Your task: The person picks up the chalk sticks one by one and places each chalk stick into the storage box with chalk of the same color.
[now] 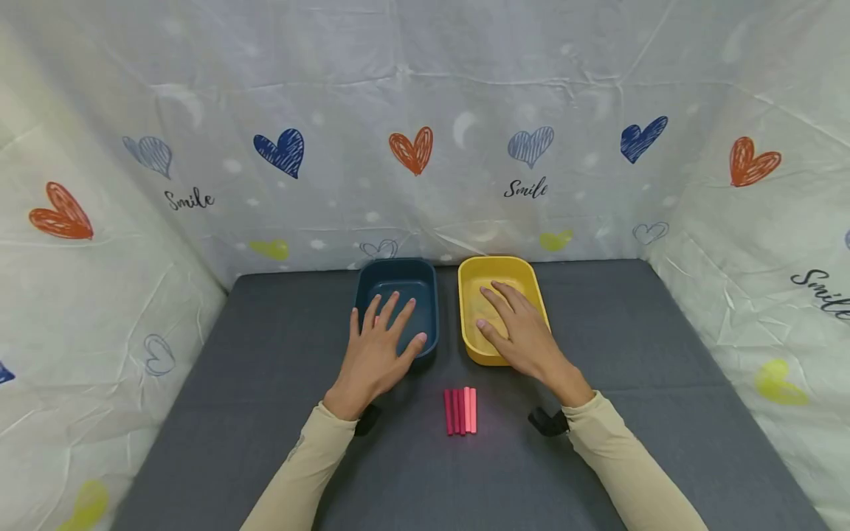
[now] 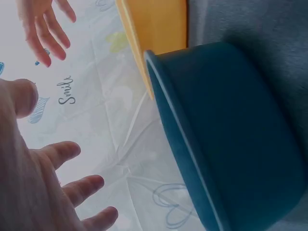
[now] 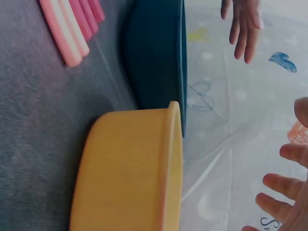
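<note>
My left hand (image 1: pixel 375 358) hovers over a dark blue plastic bin (image 1: pixel 436 313), its fingers spread and holding nothing. A small bit of pink (image 1: pixel 376 321) shows between those fingers; what it is I cannot tell. Over a yellow plastic bin (image 1: pixel 468 332) to the right, my right hand (image 1: pixel 524 335) hangs with loosely extended fingers and nothing in them. Both wrist views show the hands apart from the bin rims. Nearer to me, between the forearms, several slim sticks (image 1: pixel 460 411) lie side by side, some dark red and some light pink.
A dark grey cloth covers the table (image 1: pixel 279 354). The two bins stand near its back edge with a narrow gap between them. Behind and on both sides hangs a white curtain (image 1: pixel 345 133) printed with hearts and "Smile".
</note>
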Demonstrator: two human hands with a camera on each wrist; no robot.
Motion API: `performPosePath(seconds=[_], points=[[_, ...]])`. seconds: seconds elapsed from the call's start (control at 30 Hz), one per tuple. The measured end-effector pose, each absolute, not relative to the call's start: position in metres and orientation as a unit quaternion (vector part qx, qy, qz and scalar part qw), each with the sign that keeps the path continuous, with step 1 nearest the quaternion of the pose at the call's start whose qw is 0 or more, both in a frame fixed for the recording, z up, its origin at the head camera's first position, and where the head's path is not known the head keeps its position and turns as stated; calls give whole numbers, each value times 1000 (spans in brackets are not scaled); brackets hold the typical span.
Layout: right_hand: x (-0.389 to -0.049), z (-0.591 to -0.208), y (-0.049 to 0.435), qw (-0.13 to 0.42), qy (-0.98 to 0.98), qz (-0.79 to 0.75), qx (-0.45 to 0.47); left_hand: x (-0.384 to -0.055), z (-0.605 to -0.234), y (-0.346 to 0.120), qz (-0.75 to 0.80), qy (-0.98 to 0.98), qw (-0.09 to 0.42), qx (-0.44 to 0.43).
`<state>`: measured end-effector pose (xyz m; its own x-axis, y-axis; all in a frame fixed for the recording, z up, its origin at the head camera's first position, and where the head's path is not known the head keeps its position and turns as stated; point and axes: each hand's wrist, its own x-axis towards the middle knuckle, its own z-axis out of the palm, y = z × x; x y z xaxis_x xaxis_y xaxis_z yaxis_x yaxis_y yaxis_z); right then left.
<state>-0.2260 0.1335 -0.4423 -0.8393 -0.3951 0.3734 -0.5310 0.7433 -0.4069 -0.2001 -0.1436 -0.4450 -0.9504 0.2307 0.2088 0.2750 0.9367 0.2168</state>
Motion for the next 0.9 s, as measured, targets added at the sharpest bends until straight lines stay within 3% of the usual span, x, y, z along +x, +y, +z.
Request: performPosePath(seconds=[0.4, 0.9], points=[[-208, -457, 139, 175, -889, 336, 258, -192, -458, -161, -117, -974, 117, -154], [-174, -471, 136, 167, -874, 368, 270, -186, -479, -177, -109, -975, 105, -165]])
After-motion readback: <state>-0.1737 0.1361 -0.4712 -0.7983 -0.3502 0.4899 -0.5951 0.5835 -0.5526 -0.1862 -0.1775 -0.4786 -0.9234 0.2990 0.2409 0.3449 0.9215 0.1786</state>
